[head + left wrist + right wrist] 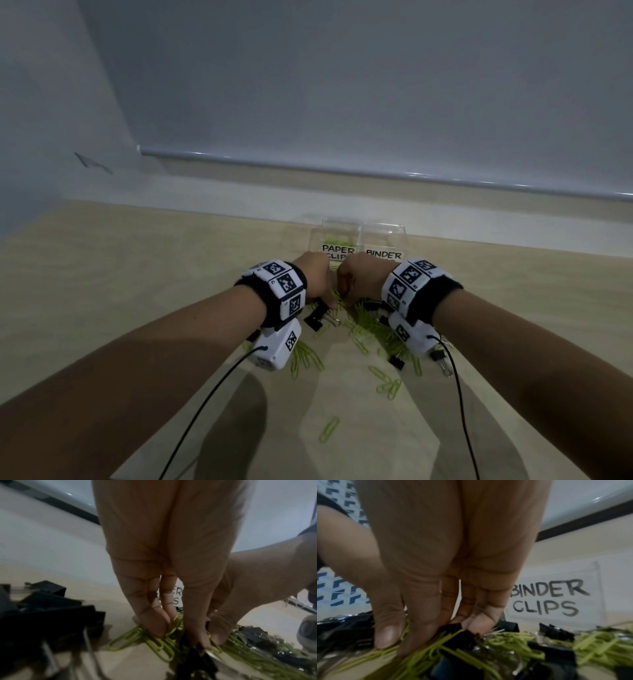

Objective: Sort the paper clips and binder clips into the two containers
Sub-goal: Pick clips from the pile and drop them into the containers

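Green paper clips (pixel 368 330) and black binder clips (pixel 317 317) lie mixed in a pile on the table. Both hands reach down into its far end, almost touching. My left hand (pixel 178 632) pinches a bunch of green paper clips (pixel 154 642) between fingers and thumb; a black binder clip (pixel 195 660) lies just under the thumb. My right hand (pixel 406 639) pinches green paper clips (pixel 426 651) between thumb and forefinger, and a black binder clip (pixel 453 627) sits against its other fingertips. Behind the hands stand two clear containers, labelled PAPER CLIPS (pixel 337 236) and BINDER CLIPS (pixel 385 240).
Larger black binder clips (pixel 51 615) lie left of my left hand. Stray paper clips (pixel 329 430) are scattered on the wooden table (pixel 137 274) nearer me. Black cables (pixel 460 411) trail from both wrist cameras. A wall with a roller blind bar (pixel 342 169) stands behind the containers.
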`<move>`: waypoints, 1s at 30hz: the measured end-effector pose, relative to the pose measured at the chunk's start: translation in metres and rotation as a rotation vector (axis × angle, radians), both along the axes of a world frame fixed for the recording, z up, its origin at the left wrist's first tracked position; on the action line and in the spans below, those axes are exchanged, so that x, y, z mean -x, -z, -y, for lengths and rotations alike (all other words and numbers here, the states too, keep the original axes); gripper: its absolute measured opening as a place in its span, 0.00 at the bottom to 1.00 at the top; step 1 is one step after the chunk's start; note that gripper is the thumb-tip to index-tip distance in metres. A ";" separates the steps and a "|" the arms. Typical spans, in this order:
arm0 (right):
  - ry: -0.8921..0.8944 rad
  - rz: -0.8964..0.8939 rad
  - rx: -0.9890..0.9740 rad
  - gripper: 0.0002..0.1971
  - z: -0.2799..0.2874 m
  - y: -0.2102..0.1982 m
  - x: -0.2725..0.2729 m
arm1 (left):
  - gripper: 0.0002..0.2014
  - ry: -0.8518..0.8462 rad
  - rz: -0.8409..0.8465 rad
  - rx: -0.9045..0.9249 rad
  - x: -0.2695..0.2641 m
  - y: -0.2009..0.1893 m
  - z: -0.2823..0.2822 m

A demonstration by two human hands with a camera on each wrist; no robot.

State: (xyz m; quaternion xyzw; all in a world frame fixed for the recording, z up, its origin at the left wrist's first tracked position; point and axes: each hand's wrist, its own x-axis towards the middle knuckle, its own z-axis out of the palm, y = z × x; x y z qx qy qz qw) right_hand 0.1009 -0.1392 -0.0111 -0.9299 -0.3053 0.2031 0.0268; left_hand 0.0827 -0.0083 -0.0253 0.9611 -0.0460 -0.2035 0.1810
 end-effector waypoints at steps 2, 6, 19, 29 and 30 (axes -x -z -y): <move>0.025 -0.037 -0.048 0.14 0.005 0.001 -0.003 | 0.17 0.003 -0.013 0.024 -0.001 0.002 0.001; 0.123 -0.124 -0.243 0.07 0.015 0.003 -0.007 | 0.15 0.017 -0.025 0.041 0.000 0.002 0.002; 0.531 -0.438 -0.992 0.06 0.046 -0.007 -0.025 | 0.05 -0.005 0.118 0.413 -0.019 -0.022 -0.029; 0.597 -0.495 -1.114 0.04 0.048 -0.017 -0.032 | 0.10 -0.110 0.466 0.351 -0.066 -0.038 -0.005; 0.606 -0.486 -1.115 0.04 0.049 -0.017 -0.032 | 0.10 -0.096 0.489 0.354 -0.063 -0.038 -0.004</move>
